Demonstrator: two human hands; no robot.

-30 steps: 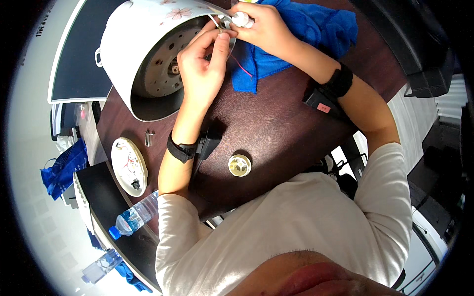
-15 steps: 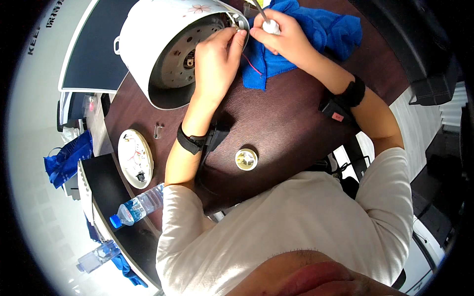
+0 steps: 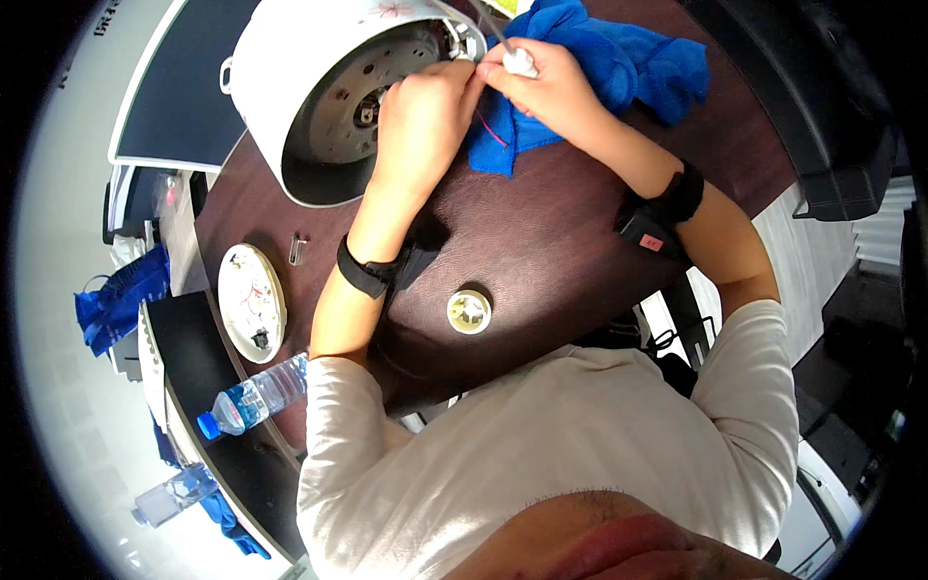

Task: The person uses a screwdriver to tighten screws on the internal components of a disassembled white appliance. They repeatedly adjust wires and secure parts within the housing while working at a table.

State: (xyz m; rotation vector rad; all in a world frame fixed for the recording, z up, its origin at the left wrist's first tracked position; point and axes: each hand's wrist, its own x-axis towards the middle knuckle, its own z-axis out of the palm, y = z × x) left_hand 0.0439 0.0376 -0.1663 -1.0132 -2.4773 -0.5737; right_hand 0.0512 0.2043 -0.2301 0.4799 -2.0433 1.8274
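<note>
Change: both hands have kept their place at the cooker's rim; work there continues.

- One white rice cooker [image 3: 319, 97], on its side, base open.
- One blue cloth [image 3: 619, 68], under the right hand [image 3: 546, 87].
- Right hand: clamped on one white-handled tool [image 3: 517, 60].
- Left hand [image 3: 420, 111]: fingers pinched at the rim, touching; contents unclear.
- Toward the body: one round plate [image 3: 251, 300], two bottles [image 3: 253, 398], one small disc [image 3: 469, 311].

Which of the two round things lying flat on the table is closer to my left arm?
The small yellowish round part, right beside the left forearm. The larger white disc with wiring lies farther out, near the table's edge by the water bottle.
</note>
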